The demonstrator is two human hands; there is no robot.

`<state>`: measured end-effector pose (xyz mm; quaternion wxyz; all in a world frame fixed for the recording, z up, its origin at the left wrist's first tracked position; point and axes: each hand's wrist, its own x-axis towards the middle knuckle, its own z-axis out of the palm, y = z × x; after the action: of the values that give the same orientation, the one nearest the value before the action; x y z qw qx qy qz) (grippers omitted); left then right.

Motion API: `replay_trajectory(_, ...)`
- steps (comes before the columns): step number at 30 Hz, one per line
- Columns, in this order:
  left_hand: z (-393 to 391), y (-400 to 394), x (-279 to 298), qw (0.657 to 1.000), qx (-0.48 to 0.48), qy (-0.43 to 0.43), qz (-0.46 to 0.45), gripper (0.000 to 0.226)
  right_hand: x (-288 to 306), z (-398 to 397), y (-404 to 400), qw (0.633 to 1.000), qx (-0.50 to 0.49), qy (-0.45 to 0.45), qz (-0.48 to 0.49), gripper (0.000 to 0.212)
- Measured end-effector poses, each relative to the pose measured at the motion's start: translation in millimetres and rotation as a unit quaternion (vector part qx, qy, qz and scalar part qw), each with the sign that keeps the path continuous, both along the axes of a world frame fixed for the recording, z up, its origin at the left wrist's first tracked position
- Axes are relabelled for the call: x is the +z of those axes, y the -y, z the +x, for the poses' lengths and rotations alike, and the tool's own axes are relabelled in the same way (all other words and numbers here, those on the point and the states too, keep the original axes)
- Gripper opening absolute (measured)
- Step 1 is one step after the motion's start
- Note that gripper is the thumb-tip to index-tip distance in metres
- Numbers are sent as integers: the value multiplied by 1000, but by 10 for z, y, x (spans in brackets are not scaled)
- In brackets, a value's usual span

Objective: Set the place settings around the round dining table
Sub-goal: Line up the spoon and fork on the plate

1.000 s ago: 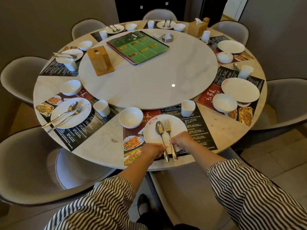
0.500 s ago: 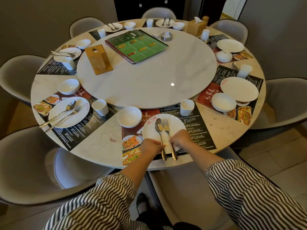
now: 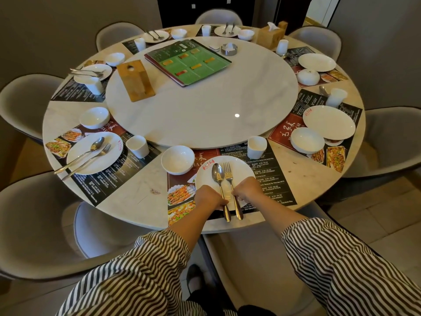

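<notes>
Little has shifted since the earlier frames: both hands are kept at the near rim of the plate [image 3: 224, 176], with the spoon [image 3: 218, 181] and fork [image 3: 230, 182] still side by side and only the wrists edged slightly closer together.

In the lower centre of the frame, the left hand [image 3: 208, 199] is curled shut around the spoon's handle and the right hand [image 3: 247, 190] is closed on the fork's handle; the striped sleeves [image 3: 341, 258] are seen below them. The long axes of both pieces run away from the person, heads up-frame on the plate, handle ends overhanging its near rim toward the edge of the tabletop [image 3: 136, 197]. Each handle is already in the fingers, the spoon lying left of the fork, so the coming release is judged to turn on keeping that parallel line.

The cutlery is polished metal, slim and gently waisted. The plate is glossy white, round and shallow, bearing a small red mark at its far left rim. It sits on a dark printed paper placemat [image 3: 268, 176] with food photographs. Just beyond, a white bowl [image 3: 177, 159] is set up-frame left and a squarish white cup [image 3: 257, 147] up-frame right.

At left centre, another setting [image 3: 94, 152] is seen complete with cutlery. At right, the large plate [image 3: 329, 122] carries none, so that setting is judged unfinished. A pale marble-like turntable [image 3: 205, 106] fills the middle, bearing a green menu [image 3: 188, 61].
</notes>
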<state>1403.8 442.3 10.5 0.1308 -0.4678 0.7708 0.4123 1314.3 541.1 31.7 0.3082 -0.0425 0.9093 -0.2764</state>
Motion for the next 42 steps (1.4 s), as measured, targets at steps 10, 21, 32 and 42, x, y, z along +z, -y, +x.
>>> replay_trajectory(10, 8, -17, 159, 1000, -9, 10, -12, 46, 20, -12, 10, 1000, 7, 7, 11, 25)
replay_trajectory(21, -17, -1, 108, 999, -6, 4, -32, 50, -7, -37, 12, 1000, 7, 8, 17, 25)
replay_trajectory(32, 101, 9, 210, 983, 38, -168, -65, 25, 170, -49, -214, 999, -7, -48, -12, 32)
replay_trajectory(42, 31, -117, 402, 962, 43, -255, -90, 18, 335, -131, -387, 974, -92, -162, -128, 21)
